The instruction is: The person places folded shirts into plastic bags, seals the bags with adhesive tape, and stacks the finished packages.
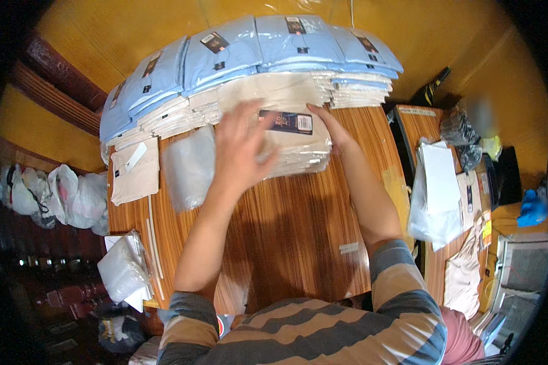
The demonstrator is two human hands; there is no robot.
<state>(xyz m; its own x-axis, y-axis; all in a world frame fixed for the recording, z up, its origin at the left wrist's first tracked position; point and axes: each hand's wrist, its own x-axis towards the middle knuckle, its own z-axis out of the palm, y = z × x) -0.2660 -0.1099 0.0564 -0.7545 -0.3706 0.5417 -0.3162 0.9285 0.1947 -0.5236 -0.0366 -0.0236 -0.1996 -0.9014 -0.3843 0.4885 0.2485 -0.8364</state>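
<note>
"What was being done there?"

"By the look of it, a pile of beige packets (301, 159) was being squared up on the worktop (292, 237), near twelve o'clock. The next move probably called for even pressure from both sides, lest the slippery film slide."

"And the hands?"

"The left hand (242, 146), blurred, had its fingers spread wide at the pile's nine o'clock side; I couldn't tell whether it touched. The right hand (336, 135) bent round the three o'clock edge, one finger at the top corner; whether it gripped, I couldn't say."

"How many of everything?"

"One pile between the hands, its layers too squeezed to count, one dark tag (293, 122) on top. Behind, from ten to one o'clock, I made out four uppermost blue packets (237, 45). Toward ten lay one stack of clear bags (192, 173), then one folded beige garment (135, 182). One white label (349, 248) lay at four."
</note>
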